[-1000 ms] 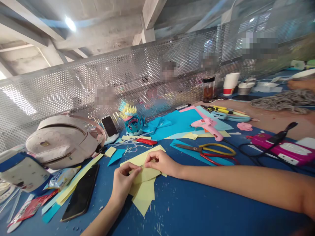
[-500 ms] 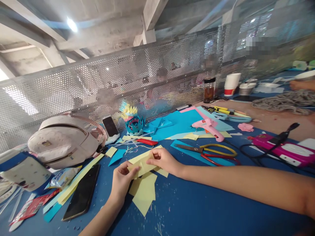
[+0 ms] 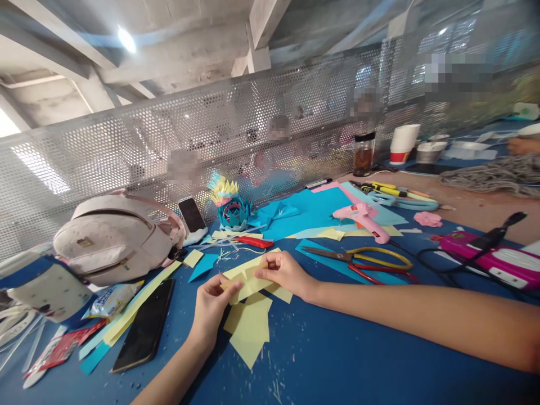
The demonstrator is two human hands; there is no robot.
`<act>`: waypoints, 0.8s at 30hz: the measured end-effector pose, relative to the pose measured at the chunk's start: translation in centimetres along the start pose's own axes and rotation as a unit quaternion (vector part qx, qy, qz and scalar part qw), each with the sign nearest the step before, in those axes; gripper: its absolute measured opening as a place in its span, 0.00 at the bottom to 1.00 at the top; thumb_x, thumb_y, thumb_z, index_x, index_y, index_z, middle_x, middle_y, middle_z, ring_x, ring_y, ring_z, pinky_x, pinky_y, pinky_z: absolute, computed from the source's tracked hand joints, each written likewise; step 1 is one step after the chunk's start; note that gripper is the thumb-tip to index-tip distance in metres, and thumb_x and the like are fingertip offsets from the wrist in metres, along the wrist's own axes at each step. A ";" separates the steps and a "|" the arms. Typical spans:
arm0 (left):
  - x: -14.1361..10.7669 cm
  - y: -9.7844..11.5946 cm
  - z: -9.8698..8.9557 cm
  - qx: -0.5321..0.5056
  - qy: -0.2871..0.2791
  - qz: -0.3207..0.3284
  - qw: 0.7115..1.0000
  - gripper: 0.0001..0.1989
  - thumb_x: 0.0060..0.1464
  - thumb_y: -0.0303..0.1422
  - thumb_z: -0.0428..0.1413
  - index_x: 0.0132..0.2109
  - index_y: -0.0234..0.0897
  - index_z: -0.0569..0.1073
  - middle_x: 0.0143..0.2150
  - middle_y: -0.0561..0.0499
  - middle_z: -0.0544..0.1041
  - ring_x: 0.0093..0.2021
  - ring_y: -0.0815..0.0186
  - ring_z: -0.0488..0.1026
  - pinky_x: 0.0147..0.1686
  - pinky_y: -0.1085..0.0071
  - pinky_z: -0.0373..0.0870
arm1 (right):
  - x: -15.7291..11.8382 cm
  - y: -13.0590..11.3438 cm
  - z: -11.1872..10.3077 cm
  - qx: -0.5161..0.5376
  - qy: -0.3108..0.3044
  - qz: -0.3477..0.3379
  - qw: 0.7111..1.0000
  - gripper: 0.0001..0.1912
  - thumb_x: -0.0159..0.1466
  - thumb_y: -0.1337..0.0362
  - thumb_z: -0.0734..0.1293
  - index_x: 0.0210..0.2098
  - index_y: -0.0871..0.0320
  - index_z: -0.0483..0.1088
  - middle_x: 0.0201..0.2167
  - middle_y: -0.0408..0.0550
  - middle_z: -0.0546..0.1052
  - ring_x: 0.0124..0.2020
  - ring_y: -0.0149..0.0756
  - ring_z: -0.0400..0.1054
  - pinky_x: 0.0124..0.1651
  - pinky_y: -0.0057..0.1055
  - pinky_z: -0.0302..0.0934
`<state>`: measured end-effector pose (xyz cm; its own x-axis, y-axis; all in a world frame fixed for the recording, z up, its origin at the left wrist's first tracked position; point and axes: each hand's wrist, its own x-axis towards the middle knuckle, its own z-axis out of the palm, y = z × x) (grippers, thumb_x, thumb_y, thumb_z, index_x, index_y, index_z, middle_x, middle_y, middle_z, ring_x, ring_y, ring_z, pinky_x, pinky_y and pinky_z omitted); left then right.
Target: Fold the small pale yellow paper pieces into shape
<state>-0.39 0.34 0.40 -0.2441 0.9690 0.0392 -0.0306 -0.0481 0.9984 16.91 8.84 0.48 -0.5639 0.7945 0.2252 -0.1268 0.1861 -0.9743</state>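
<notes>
Between my two hands is a piece of yellow paper (image 3: 248, 283), creased near its middle. My left hand (image 3: 214, 304) pinches its left end between thumb and fingers. The other end is pinched by my right hand (image 3: 284, 274). More yellow paper squares (image 3: 250, 332) lie overlapping on the blue table just beneath. To the right of my right hand rest scissors (image 3: 358, 257) with one yellow and one red handle, on blue paper. A red utility knife (image 3: 255, 242) lies beyond my hands, among thin paper strips.
A pink glue gun (image 3: 363, 219) with a black cord lies by blue paper sheets (image 3: 312, 208). Behind stands a blue and yellow paper craft (image 3: 232, 208). Left are a pale backpack (image 3: 113, 236), a black phone (image 3: 145, 326) and a mug (image 3: 46, 289). A magenta power strip (image 3: 489, 259) is right.
The view has shifted slightly, so everything sits a little further right. Both hands keep hold of the yellow paper, and its crease shows a bit more clearly.
</notes>
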 end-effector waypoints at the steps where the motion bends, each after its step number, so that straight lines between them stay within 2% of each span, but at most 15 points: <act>1: 0.0 0.1 0.0 0.001 -0.002 -0.001 1.000 0.16 0.41 0.39 0.64 0.24 0.34 0.67 0.19 0.57 0.70 0.19 0.73 0.65 0.20 0.79 0.61 | 0.0 0.0 0.0 0.004 -0.001 0.001 1.000 0.18 0.48 0.53 0.73 0.22 0.62 0.67 0.19 0.39 0.68 0.22 0.27 0.63 0.27 0.24 0.57; 5: 0.0 0.4 0.3 0.017 -0.022 0.004 1.000 0.17 0.40 0.41 0.64 0.33 0.32 0.73 0.27 0.51 0.76 0.23 0.69 0.70 0.25 0.76 0.66 | -0.2 -0.3 0.2 0.041 -0.015 0.020 0.999 0.18 0.50 0.52 0.72 0.28 0.61 0.68 0.24 0.42 0.73 0.23 0.30 0.68 0.25 0.25 0.61; 9: -0.1 0.4 0.5 0.051 -0.022 0.002 0.998 0.18 0.40 0.42 0.64 0.33 0.30 0.75 0.24 0.50 0.76 0.21 0.69 0.69 0.23 0.75 0.66 | -0.4 -0.4 0.1 0.019 -0.017 0.026 0.999 0.17 0.55 0.52 0.68 0.30 0.60 0.66 0.16 0.40 0.71 0.15 0.29 0.65 0.18 0.23 0.55; 13: 0.1 0.1 -0.2 0.069 0.017 0.025 0.997 0.15 0.43 0.42 0.62 0.30 0.32 0.74 0.22 0.52 0.75 0.22 0.68 0.70 0.25 0.74 0.67 | -0.1 -0.1 -0.4 -0.011 0.033 -0.005 0.999 0.16 0.57 0.53 0.67 0.26 0.59 0.61 0.11 0.37 0.67 0.13 0.28 0.63 0.17 0.22 0.53; 15: 0.5 0.1 -0.7 0.079 0.044 0.046 0.995 0.14 0.45 0.41 0.61 0.28 0.32 0.73 0.20 0.52 0.74 0.22 0.68 0.70 0.27 0.73 0.68 | 0.1 0.1 -0.6 -0.014 0.067 -0.013 0.998 0.16 0.58 0.53 0.66 0.27 0.59 0.62 0.11 0.36 0.66 0.13 0.27 0.62 0.18 0.23 0.53; 17: 0.8 0.4 -1.1 0.085 0.053 0.060 0.993 0.14 0.47 0.41 0.60 0.31 0.33 0.73 0.21 0.53 0.74 0.24 0.67 0.71 0.29 0.73 0.68 | 0.2 0.2 -0.7 -0.004 0.082 -0.019 0.996 0.15 0.60 0.52 0.64 0.32 0.59 0.63 0.13 0.36 0.66 0.14 0.27 0.62 0.19 0.23 0.55; 19: 1.0 1.0 -1.4 0.099 0.036 0.065 0.992 0.17 0.48 0.41 0.60 0.40 0.33 0.72 0.22 0.53 0.75 0.24 0.66 0.72 0.29 0.73 0.67 | 0.2 0.2 -0.7 0.007 0.080 -0.027 0.996 0.16 0.62 0.51 0.61 0.37 0.59 0.64 0.16 0.38 0.66 0.17 0.27 0.63 0.19 0.23 0.54; 21: 1.0 1.7 -1.3 0.124 -0.009 0.062 0.990 0.21 0.49 0.40 0.58 0.47 0.33 0.68 0.20 0.54 0.75 0.23 0.65 0.72 0.27 0.73 0.66 | 0.1 0.1 -0.6 0.009 0.075 -0.035 0.997 0.16 0.64 0.51 0.58 0.38 0.59 0.62 0.19 0.39 0.68 0.19 0.28 0.64 0.19 0.22 0.52; 24: 0.7 2.6 -1.1 0.187 -0.098 0.055 0.976 0.19 0.49 0.38 0.57 0.48 0.36 0.69 0.21 0.53 0.76 0.22 0.64 0.72 0.26 0.72 0.66 | -0.2 -0.1 -0.4 0.000 0.055 -0.038 0.998 0.14 0.65 0.53 0.56 0.35 0.58 0.60 0.20 0.40 0.68 0.21 0.28 0.64 0.19 0.22 0.50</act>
<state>-1.76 0.63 2.99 -0.0344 0.9924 0.1179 0.3506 -0.0985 0.9313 17.38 8.93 0.59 -0.4592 0.8368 0.2981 -0.1670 0.2483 -0.9542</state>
